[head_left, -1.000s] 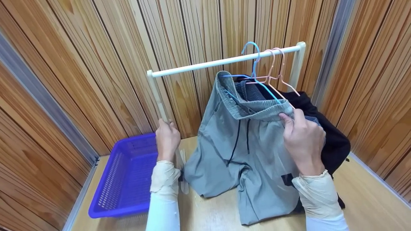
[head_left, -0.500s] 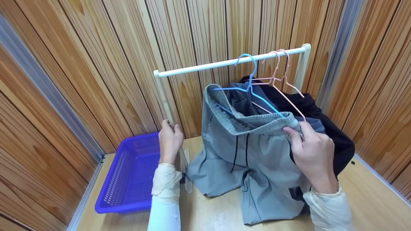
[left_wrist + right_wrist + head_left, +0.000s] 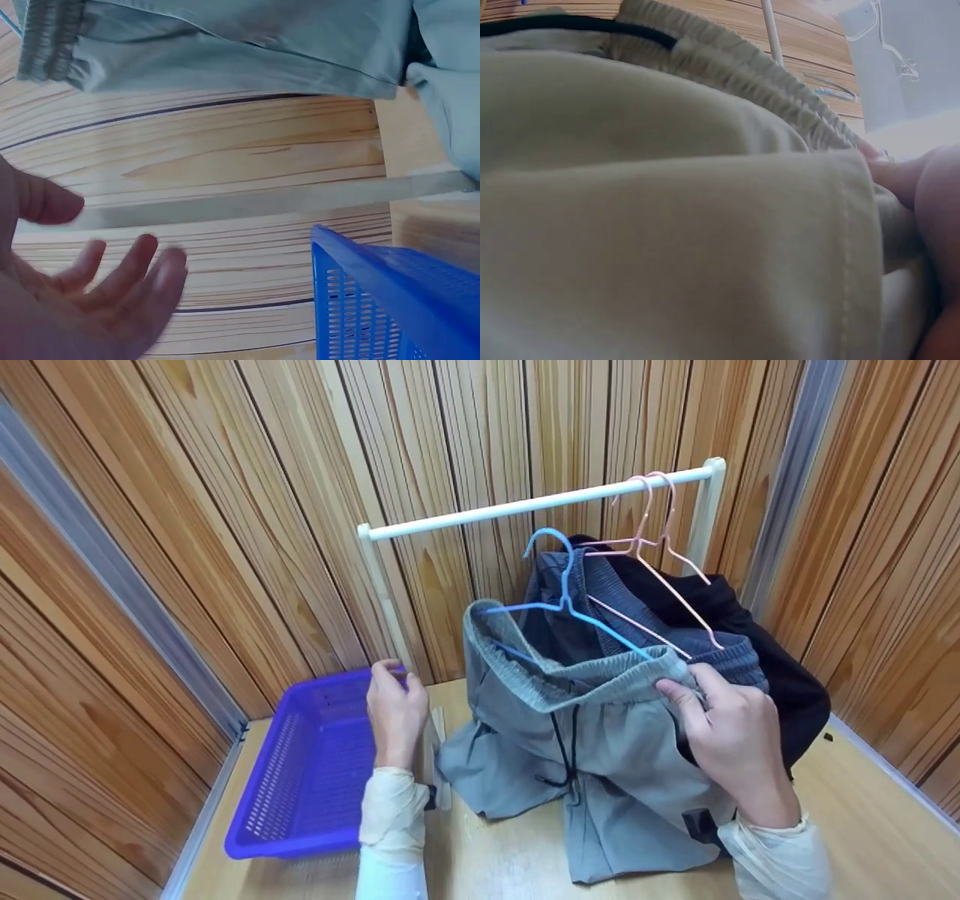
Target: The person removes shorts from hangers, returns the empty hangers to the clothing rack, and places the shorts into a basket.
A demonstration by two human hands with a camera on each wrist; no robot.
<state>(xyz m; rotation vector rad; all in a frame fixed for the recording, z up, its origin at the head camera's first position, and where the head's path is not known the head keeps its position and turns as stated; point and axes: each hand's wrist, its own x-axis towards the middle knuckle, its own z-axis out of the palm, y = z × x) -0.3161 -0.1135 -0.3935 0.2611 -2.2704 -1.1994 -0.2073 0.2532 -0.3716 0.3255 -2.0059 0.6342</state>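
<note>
Now your right hand (image 3: 724,727) pinches the grey shorts (image 3: 600,750) at the waistband — blue hanger (image 3: 566,600) inside, off the rail (image 3: 540,502) — while your left hand (image 3: 394,712) hovers, fingers loose, beside the basket (image 3: 300,780).

Even, bright indoor light; wide-angle bending at edges, both wrist views blurred close up.

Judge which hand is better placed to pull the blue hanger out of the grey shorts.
Left, probably. The right hand already pinches the grey shorts at the waistband, while the left hand is open and free to reach the blue hanger.
</note>
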